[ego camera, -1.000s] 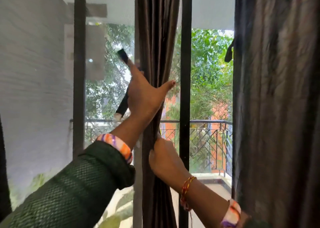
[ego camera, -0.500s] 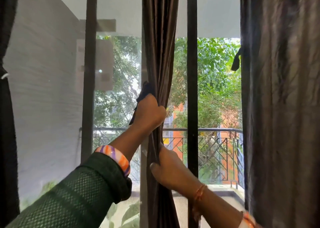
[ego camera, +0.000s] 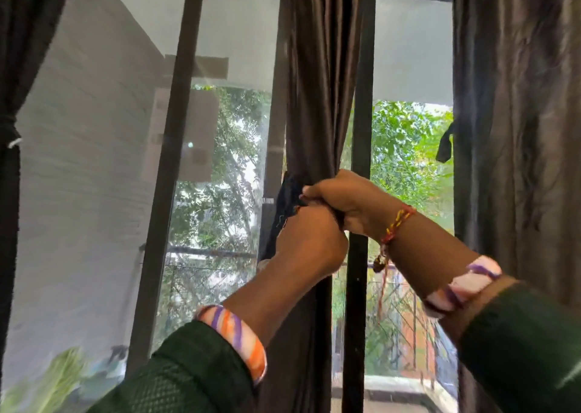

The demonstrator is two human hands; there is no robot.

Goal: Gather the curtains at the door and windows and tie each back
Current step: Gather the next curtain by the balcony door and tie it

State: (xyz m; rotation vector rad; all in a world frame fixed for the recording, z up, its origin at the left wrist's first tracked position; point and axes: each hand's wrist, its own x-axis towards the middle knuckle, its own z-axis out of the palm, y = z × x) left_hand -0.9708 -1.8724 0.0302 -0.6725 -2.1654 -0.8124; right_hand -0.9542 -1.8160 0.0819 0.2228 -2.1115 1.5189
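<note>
The middle curtain (ego camera: 314, 98) hangs bunched between two window frame bars, and the person is tying it back. The left hand (ego camera: 309, 239) is curled round the gathered folds and a dark tie strip (ego camera: 287, 192); the right hand (ego camera: 342, 199) pinches the strip's end just above it. Next, probably, comes crossing the ends and pulling the knot snug without letting the folds slip.

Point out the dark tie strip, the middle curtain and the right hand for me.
dark tie strip (ego camera: 288, 189): head view, free end left of the hands.
middle curtain (ego camera: 314, 98): head view, gathered folds above the hands.
right hand (ego camera: 342, 199): head view, back of hand.
</note>
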